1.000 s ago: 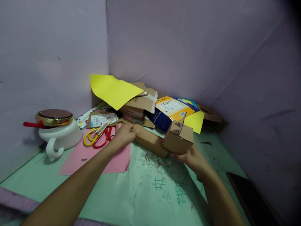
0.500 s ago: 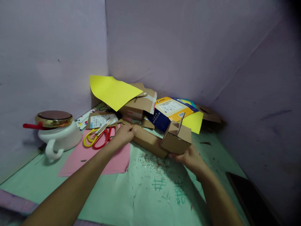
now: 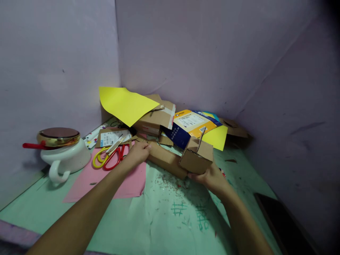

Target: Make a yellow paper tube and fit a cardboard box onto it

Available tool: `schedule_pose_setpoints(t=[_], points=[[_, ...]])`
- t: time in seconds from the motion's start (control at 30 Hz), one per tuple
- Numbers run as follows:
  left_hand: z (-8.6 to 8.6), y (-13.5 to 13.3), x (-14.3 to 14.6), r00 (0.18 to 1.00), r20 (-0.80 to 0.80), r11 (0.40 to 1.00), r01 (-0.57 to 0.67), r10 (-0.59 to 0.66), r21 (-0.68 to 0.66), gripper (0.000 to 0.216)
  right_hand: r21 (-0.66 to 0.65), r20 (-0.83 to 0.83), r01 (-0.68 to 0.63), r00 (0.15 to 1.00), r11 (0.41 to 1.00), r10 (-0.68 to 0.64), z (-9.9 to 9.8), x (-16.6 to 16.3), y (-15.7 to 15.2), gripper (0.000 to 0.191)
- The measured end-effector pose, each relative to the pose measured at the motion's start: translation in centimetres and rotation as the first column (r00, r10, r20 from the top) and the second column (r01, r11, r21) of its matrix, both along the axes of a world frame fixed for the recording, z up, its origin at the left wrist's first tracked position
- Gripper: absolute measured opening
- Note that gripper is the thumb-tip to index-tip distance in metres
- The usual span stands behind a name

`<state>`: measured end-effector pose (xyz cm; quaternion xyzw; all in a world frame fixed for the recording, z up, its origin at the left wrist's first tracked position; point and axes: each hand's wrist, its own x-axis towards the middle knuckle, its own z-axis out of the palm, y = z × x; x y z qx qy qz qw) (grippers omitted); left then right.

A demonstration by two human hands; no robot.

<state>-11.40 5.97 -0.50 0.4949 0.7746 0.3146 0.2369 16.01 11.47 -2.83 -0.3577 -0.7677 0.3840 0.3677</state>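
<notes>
My left hand (image 3: 138,153) is closed on the left end of a long brown cardboard piece (image 3: 166,161) lying on the green table (image 3: 159,219). My right hand (image 3: 209,177) grips the bottom of a small brown cardboard box (image 3: 197,159) that stands at the right end of that piece. The box's top flap is raised. Yellow and red scissors (image 3: 108,158) lie on a pink sheet (image 3: 106,179) just left of my left hand.
A white cup with a gold lid and red handle (image 3: 62,147) stands at the left. A yellow sheet (image 3: 124,104), a taped carton (image 3: 156,118), a blue and orange package (image 3: 190,124) and cardboard scraps pile in the corner. Purple walls enclose the table. A dark object (image 3: 284,223) lies at lower right.
Both hands, the cardboard piece and the box sit slightly further left in view; the grips are unchanged.
</notes>
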Motion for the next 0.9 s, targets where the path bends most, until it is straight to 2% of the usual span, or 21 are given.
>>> schedule_pose_setpoints(t=[0.17,0.37,0.63,0.9], points=[[0.1,-0.1,0.0,0.997,0.069,1.000,-0.017,0.018,-0.008,0.026,-0.071,-0.068,0.020,0.997,0.997,-0.024,0.6,-0.5,-0.4,0.080],[-0.1,0.0,0.0,0.967,0.248,0.998,-0.054,0.056,-0.015,0.028,-0.091,-0.108,-0.003,0.994,0.996,-0.006,0.9,-0.9,-0.6,0.079],[-0.2,-0.1,1.2,0.834,0.537,0.992,-0.114,0.126,-0.054,0.027,-0.074,-0.122,0.006,0.992,0.997,-0.015,1.2,-1.2,-0.9,0.079],[0.2,-0.3,1.8,0.726,0.671,0.985,-0.169,0.147,-0.033,0.024,-0.106,-0.134,-0.021,0.991,0.994,0.006,1.3,-0.5,-0.6,0.083]])
